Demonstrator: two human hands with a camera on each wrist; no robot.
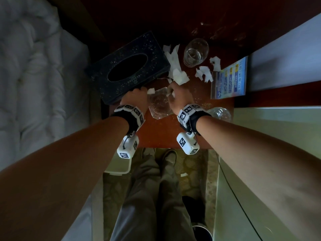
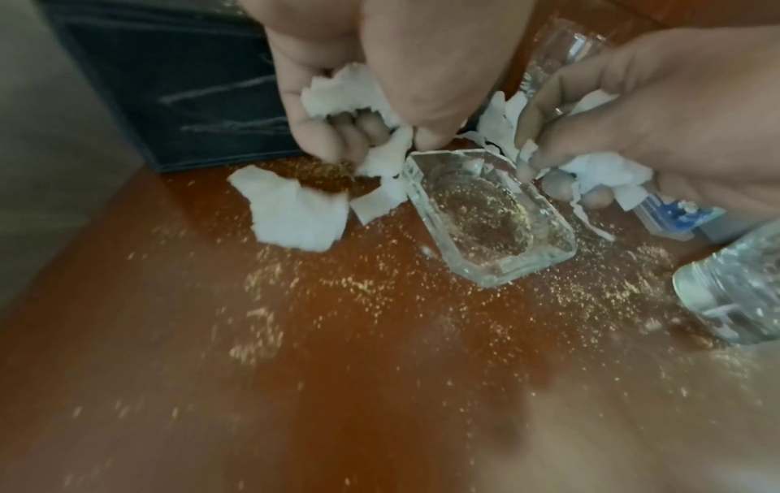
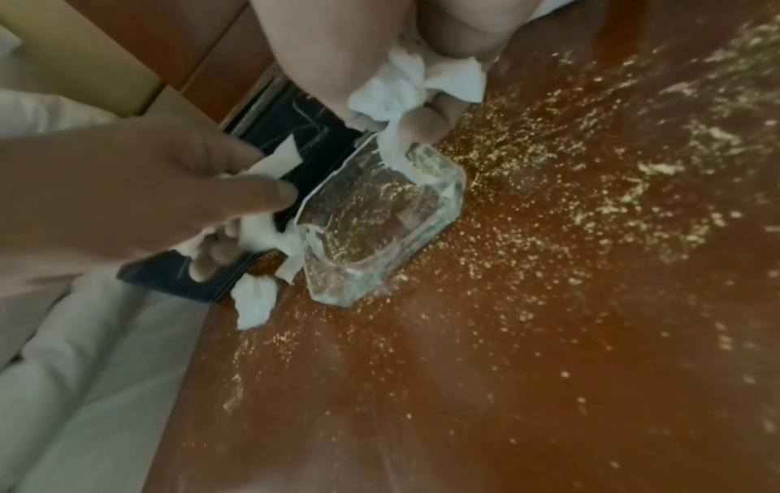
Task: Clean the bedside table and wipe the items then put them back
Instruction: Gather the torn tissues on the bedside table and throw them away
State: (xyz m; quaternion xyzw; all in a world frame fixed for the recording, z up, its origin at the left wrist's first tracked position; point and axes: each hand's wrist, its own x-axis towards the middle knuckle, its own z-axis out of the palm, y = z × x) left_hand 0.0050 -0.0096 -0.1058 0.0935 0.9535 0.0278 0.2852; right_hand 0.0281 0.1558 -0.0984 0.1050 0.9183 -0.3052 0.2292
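Bedside table (image 1: 173, 133), reddish wood, strewn with pale crumbs (image 2: 346, 290); 2 hands at a glass ashtray (image 1: 159, 105).

Surroundings: black tissue box (image 1: 128, 66) at far left, overhanging the table edge beside the white bedding (image 1: 34, 75); drinking glass (image 1: 196, 52) at far centre; torn tissue scraps (image 1: 177, 70) between box and glass and further right; blue card stand (image 1: 229, 79) at right; clear bottle (image 1: 219, 113) near right, partly behind the right wrist. Ashtray sits near centre, crumbs inside, between both hands. Left hand (image 1: 137, 96) clenches tissue pieces (image 2: 337, 96) just left of it, against the box. Right hand (image 1: 179, 97) grasps crumpled tissue (image 3: 418, 80) at its far right corner.
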